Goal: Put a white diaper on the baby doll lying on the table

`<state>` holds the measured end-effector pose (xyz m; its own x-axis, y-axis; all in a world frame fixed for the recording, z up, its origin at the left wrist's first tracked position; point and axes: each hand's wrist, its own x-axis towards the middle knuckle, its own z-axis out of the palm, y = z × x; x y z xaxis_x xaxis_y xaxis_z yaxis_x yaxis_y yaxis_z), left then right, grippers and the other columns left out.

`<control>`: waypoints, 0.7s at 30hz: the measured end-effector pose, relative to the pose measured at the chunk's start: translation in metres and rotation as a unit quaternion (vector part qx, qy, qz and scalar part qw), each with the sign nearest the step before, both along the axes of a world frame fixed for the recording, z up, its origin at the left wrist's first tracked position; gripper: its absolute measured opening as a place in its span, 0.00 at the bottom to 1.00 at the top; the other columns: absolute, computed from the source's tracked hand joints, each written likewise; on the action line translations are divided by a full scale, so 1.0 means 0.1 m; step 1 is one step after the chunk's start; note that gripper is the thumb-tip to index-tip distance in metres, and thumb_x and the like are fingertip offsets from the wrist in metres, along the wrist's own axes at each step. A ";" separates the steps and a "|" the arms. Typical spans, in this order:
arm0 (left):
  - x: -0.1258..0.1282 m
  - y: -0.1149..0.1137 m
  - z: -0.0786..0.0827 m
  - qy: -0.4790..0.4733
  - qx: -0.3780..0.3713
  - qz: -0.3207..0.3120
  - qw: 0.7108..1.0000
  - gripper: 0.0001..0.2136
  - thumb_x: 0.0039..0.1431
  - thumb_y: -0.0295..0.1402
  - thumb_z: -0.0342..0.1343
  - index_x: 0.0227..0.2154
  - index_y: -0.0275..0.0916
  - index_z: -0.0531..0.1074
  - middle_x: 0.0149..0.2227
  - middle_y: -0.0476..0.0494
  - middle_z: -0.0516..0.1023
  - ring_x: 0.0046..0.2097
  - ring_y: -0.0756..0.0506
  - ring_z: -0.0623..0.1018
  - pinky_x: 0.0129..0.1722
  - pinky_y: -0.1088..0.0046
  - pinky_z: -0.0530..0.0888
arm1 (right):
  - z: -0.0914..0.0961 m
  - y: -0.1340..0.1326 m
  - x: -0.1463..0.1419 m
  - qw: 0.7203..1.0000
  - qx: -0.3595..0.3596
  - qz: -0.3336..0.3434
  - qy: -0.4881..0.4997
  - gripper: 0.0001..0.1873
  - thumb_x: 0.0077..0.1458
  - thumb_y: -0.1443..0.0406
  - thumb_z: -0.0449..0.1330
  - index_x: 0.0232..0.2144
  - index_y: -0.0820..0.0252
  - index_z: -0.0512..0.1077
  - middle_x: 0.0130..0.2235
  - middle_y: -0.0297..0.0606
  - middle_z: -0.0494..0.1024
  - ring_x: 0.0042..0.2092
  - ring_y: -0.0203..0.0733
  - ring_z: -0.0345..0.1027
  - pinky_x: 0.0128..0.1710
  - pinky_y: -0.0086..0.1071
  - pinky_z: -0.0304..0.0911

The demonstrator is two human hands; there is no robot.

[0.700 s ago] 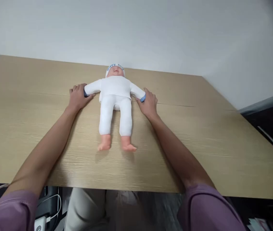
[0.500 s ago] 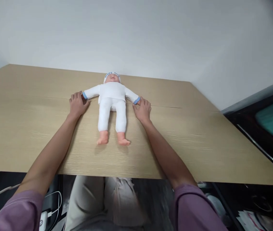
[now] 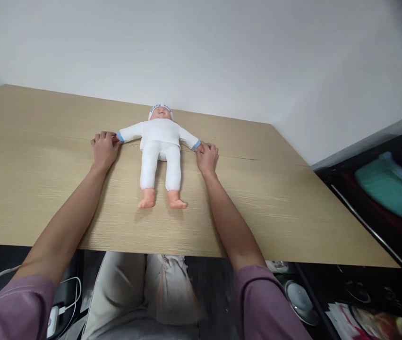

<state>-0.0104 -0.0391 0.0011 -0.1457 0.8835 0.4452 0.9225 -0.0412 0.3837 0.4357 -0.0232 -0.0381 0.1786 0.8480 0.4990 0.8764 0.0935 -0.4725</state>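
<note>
A baby doll (image 3: 160, 132) lies face up on the wooden table (image 3: 271, 208), its arms spread and its bare feet towards me. It wears white clothes with blue cuffs and a white cap with blue lettering. My left hand (image 3: 104, 148) is closed around the doll's hand on the left side, whose fingers partly show at the cuff. On the other side, my right hand (image 3: 208, 158) pinches the doll's other hand beside its blue cuff. Both of my wrists rest low over the tabletop.
A pale wall (image 3: 186, 52) stands behind the table. At the right is a dark shelf with a green item (image 3: 392, 186) on it. Below the front edge are a white cable (image 3: 76, 295), a round lid (image 3: 299, 297) and papers (image 3: 346, 321).
My fingers have closed more tightly on the doll's hands, my left hand shifting slightly outward. The whole view has moved a little, while the doll keeps its pose.
</note>
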 end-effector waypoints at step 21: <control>0.91 -1.56 0.46 -0.143 -0.017 -0.051 0.988 0.29 0.74 0.42 0.50 0.74 0.37 0.64 0.78 0.26 0.65 0.80 0.27 0.59 0.79 0.35 0.55 | 0.60 -1.89 -0.77 0.988 0.084 0.069 0.113 0.29 0.70 0.62 0.52 0.70 0.57 0.68 0.69 0.56 0.77 0.71 0.61 0.68 0.74 0.63 0.66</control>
